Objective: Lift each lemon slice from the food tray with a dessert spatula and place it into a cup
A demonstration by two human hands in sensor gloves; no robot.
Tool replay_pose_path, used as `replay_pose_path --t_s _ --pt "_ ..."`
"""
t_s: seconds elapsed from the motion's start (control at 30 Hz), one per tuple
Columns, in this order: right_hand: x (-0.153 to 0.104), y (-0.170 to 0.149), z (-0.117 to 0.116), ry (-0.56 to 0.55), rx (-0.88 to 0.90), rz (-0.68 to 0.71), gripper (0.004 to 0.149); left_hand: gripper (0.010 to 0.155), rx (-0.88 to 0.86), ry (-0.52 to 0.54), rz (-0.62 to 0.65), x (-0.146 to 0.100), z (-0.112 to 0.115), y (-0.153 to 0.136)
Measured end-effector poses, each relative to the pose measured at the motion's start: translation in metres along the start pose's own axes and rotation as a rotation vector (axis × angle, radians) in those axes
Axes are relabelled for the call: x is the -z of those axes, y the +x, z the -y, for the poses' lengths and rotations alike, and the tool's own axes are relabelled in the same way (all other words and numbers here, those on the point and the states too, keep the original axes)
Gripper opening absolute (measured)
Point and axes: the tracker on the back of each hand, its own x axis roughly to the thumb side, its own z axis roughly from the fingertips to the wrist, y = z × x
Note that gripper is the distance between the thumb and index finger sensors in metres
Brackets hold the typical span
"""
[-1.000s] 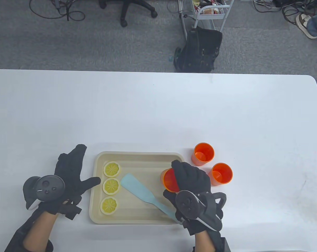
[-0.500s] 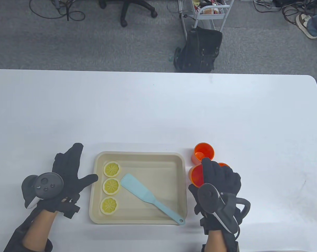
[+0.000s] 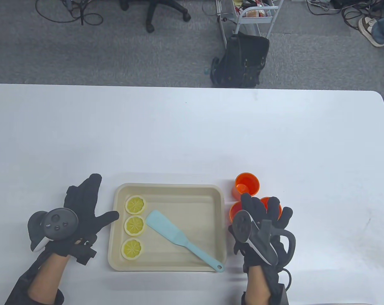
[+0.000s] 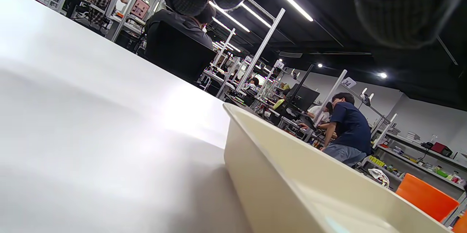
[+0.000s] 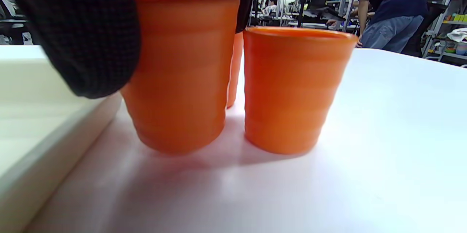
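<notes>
A beige food tray (image 3: 176,190) holds three lemon slices (image 3: 135,205) (image 3: 135,225) (image 3: 132,248) in a column at its left end. A light blue dessert spatula (image 3: 169,230) lies diagonally in the tray, untouched. Three orange cups stand upright to the right of the tray: a far one (image 3: 247,186), one next to the tray (image 3: 233,213) (image 5: 178,79), and one to its right (image 3: 265,202) (image 5: 295,87). My right hand (image 3: 258,213) hovers over the two near cups with fingers spread, its thumb (image 5: 80,43) beside the cup next to the tray. My left hand (image 3: 84,209) lies flat left of the tray.
The tray's wall (image 4: 277,174) rises close beside my left hand. A black backpack (image 3: 242,62), a metal cart (image 3: 252,16) and an office chair (image 3: 157,9) stand on the floor beyond the table's far edge. White tabletop (image 3: 192,133) stretches behind the tray.
My right hand carried an orange cup from over the tray's right end to the table beside the other two cups, then spread its fingers. The left hand barely moved.
</notes>
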Motion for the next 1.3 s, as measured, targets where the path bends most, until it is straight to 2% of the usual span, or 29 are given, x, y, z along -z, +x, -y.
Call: replay_pose_path --t_s 0.27,0.47,0.67,0.7,0.8,1.0,1.17,1.3 --pt "0.006 0.004 -0.009 0.030 -0.028 0.010 0.098 0.110 0.002 -0.007 -0.005 0.000 0.000 0.000" --pt "0.003 0.003 -0.006 0.056 0.015 0.033 0.101 0.110 0.008 -0.014 -0.006 0.001 0.001 -0.001" --pt "-0.017 0.008 0.019 -0.032 0.099 0.088 0.097 0.109 0.003 0.003 -0.010 0.001 0.000 -0.002" --pt "-0.021 0.015 0.023 -0.081 0.113 0.137 0.097 0.108 0.003 0.004 -0.011 0.001 0.000 -0.002" --pt "-0.027 0.031 0.028 -0.116 0.172 0.246 0.095 0.109 0.006 0.002 -0.015 0.001 0.000 -0.003" --pt "-0.038 0.074 0.018 -0.005 0.188 0.438 0.090 0.109 0.005 -0.002 -0.021 0.001 0.000 -0.004" --pt "-0.040 0.098 0.002 0.120 0.107 0.472 0.089 0.109 0.004 -0.007 -0.020 0.001 0.000 -0.004" --pt "-0.038 0.107 -0.010 0.225 0.076 0.427 0.090 0.108 0.009 -0.012 -0.022 0.001 0.001 -0.004"
